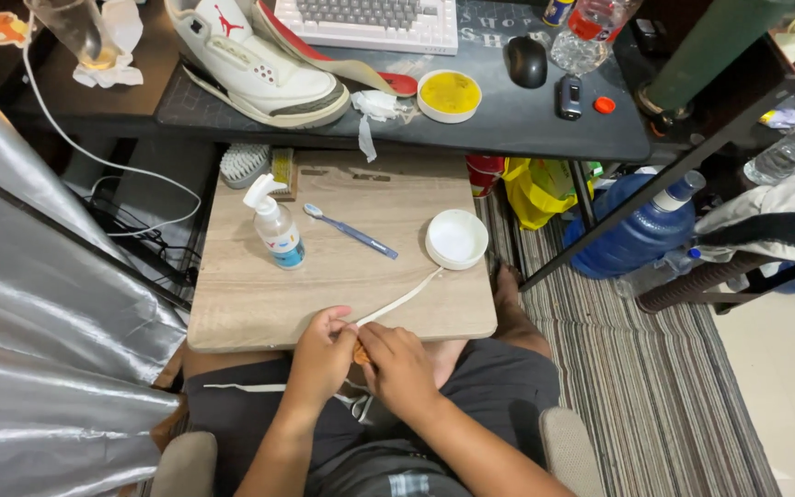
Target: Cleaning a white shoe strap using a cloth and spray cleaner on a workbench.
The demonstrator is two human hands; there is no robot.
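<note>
While both hands meet at the near edge of the board, the lines below run from largest thing to smallest.

Lap board: the pale wooden lap board point(259, 294) lies across the person's knees, under the dark desk point(508, 120) at 12 o'clock.
White sneaker: the white sneaker point(259, 64) lies on the desk, well apart from the hands, toward 11 o'clock.
Shoelace: the white shoelace point(399, 301) runs from the fingers toward 1 o'clock, its long axis slanting up to the white bowl point(457, 239), which its far end touches.
Left hand: the left hand point(322, 354) pinches the lace's near end, fingertips pressed together.
Right hand: the right hand point(399, 366) pinches a small orange-brown thing point(361, 353) against the lace; what it is cannot be told.
Nearer hand: both sit at the lace's near end; the right lies closer to its run.
Spray bottle: the spray bottle point(278, 230) stands at 11 o'clock of the hands.
Toothbrush: the blue toothbrush point(351, 231) lies between bottle and bowl.
</note>
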